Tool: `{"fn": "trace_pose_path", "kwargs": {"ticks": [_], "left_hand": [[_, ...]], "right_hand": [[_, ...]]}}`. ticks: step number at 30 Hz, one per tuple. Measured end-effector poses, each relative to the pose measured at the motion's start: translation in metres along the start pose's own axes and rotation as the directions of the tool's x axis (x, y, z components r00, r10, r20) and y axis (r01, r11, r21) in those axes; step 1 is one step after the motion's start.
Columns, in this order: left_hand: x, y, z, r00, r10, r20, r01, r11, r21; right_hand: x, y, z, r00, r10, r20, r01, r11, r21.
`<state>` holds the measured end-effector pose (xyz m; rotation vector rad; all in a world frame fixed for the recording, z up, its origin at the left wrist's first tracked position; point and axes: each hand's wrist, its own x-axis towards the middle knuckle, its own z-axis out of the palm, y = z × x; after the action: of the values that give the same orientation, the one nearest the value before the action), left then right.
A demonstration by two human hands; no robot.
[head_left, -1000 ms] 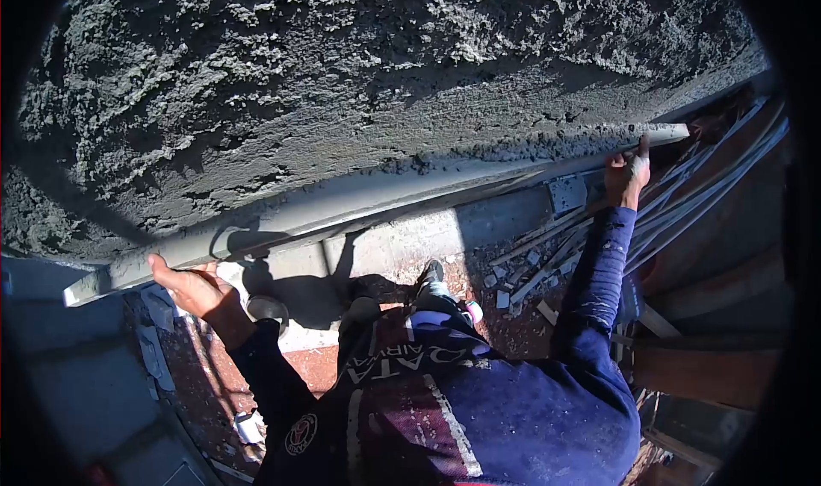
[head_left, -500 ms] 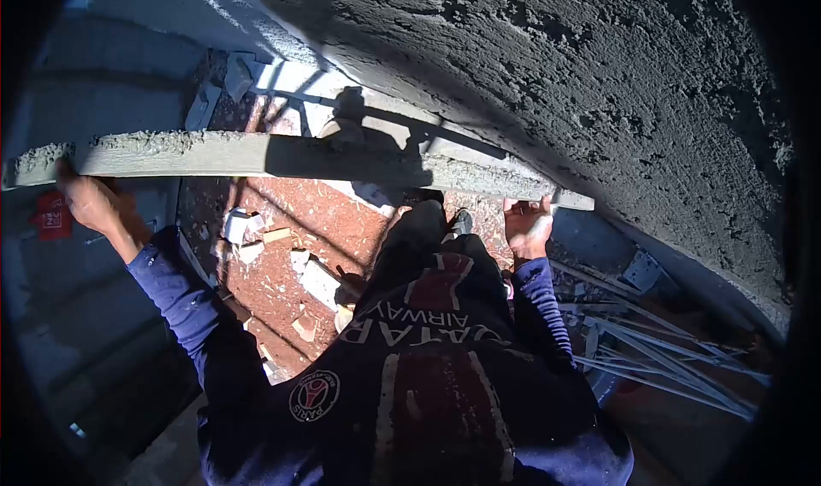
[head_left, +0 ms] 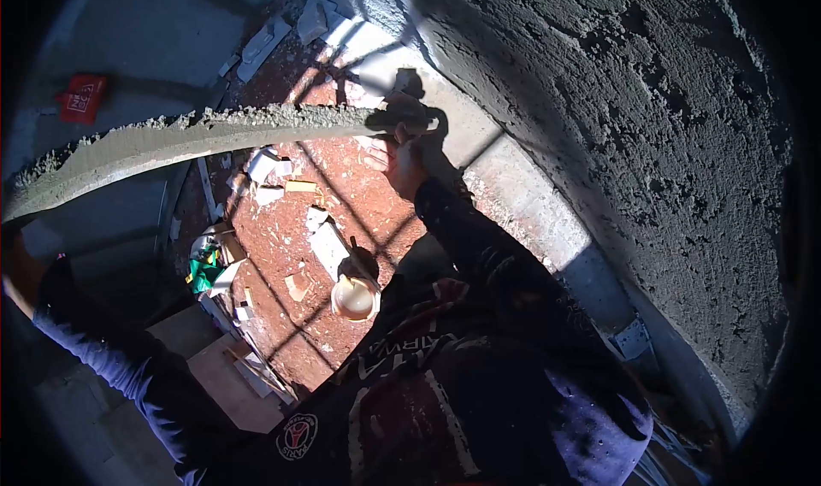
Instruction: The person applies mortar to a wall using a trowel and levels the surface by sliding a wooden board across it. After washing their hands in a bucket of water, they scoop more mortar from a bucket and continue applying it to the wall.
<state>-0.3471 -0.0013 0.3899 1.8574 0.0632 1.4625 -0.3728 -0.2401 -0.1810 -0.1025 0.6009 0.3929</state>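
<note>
A long screed board [head_left: 231,131], its upper edge crusted with wet grey mortar, stretches from the left edge of the view to the middle. My right hand [head_left: 398,163] grips its right end from below, with the thumb up against the board. At the far left, in shadow, my left hand [head_left: 21,268] is at the board's other end; its fingers are mostly hidden. On the right rises a wall with rough, fresh grey mortar [head_left: 616,135]; the board is apart from it.
A red-brown floor [head_left: 342,178] strewn with scraps lies below. On it are broken white pieces [head_left: 265,165], a round pale container [head_left: 355,298] and a green wrapper [head_left: 203,274]. A red packet [head_left: 83,98] is at the upper left. Metal rods [head_left: 676,452] lie at lower right.
Both hands have swung the screed board to the left, away from the mortared wall. Its left end has dropped lower in view. My view has turned too.
</note>
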Motion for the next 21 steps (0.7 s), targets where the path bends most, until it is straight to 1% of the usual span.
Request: {"fn": "trace_pose_path", "kwargs": {"ticks": [1,2,4,5,6,7,9,10,11,13,14,15,16,17,18,19,20,21], "left_hand": [[0.001,0.01,0.004,0.999,0.048,0.012,-0.048,0.999,0.004],[0.001,0.015,0.005,0.996,0.087,0.015,-0.087,0.996,-0.007],[0.0,0.014,0.01,0.988,0.152,0.028,-0.151,0.988,-0.024],[-0.003,0.012,0.017,0.981,0.188,0.046,-0.187,0.982,-0.033],[-0.007,0.006,0.024,0.973,0.224,0.059,-0.221,0.974,-0.043],[-0.013,-0.004,0.033,0.964,0.254,0.079,-0.25,0.967,-0.049],[-0.034,-0.038,0.053,0.94,0.314,0.129,-0.313,0.949,-0.033],[-0.048,-0.061,0.067,0.921,0.356,0.159,-0.36,0.933,-0.004],[-0.072,-0.086,0.079,0.891,0.413,0.187,-0.423,0.906,0.012],[-0.143,-0.152,0.113,0.839,0.497,0.222,-0.525,0.846,0.092],[-0.182,-0.179,0.129,0.849,0.492,0.192,-0.516,0.85,0.102],[-0.225,-0.202,0.15,0.877,0.475,0.068,-0.48,0.873,0.091],[-0.251,-0.21,0.169,0.893,0.445,-0.062,-0.441,0.895,0.069],[-0.253,-0.189,0.176,0.951,0.304,-0.051,-0.308,0.947,-0.093],[-0.257,-0.172,0.177,0.988,0.15,-0.018,-0.15,0.958,-0.244],[-0.255,-0.18,0.17,0.989,0.125,0.076,-0.12,0.99,-0.071],[-0.26,-0.185,0.178,0.985,0.175,-0.002,-0.173,0.972,-0.16],[-0.259,-0.186,0.172,0.989,0.137,0.049,-0.131,0.985,-0.11]], "right_hand": [[-0.001,0.002,-0.016,1.0,-0.01,0.021,0.013,0.988,-0.151],[0.005,-0.011,-0.024,0.997,-0.031,0.071,0.052,0.95,-0.309],[-0.023,-0.04,-0.077,0.993,-0.099,0.071,0.115,0.956,-0.27],[-0.039,-0.056,-0.094,0.989,-0.106,-0.099,0.075,0.96,-0.269],[-0.053,-0.07,-0.102,0.959,-0.112,-0.26,0.042,0.965,-0.259],[-0.077,-0.081,-0.113,0.923,-0.216,-0.318,0.108,0.94,-0.325],[-0.102,-0.102,-0.166,0.844,-0.345,-0.411,0.184,0.906,-0.382],[-0.121,-0.113,-0.193,0.829,-0.366,-0.423,0.204,0.902,-0.381],[-0.141,-0.12,-0.211,0.788,-0.422,-0.447,0.212,0.869,-0.447],[-0.178,-0.133,-0.258,0.746,-0.438,-0.502,0.234,0.878,-0.418],[-0.192,-0.138,-0.278,0.703,-0.458,-0.544,0.202,0.862,-0.464],[-0.215,-0.136,-0.307,0.746,-0.508,-0.431,0.297,0.832,-0.468],[-0.232,-0.137,-0.314,0.722,-0.508,-0.47,0.316,0.846,-0.429],[-0.24,-0.131,-0.304,0.668,-0.503,-0.548,0.289,0.854,-0.432],[-0.249,-0.137,-0.289,0.603,-0.501,-0.62,0.256,0.858,-0.445],[-0.256,-0.14,-0.283,0.594,-0.506,-0.626,0.248,0.855,-0.455],[-0.264,-0.135,-0.28,0.617,-0.514,-0.595,0.288,0.852,-0.437],[-0.269,-0.128,-0.278,0.638,-0.528,-0.561,0.338,0.846,-0.411]]}}
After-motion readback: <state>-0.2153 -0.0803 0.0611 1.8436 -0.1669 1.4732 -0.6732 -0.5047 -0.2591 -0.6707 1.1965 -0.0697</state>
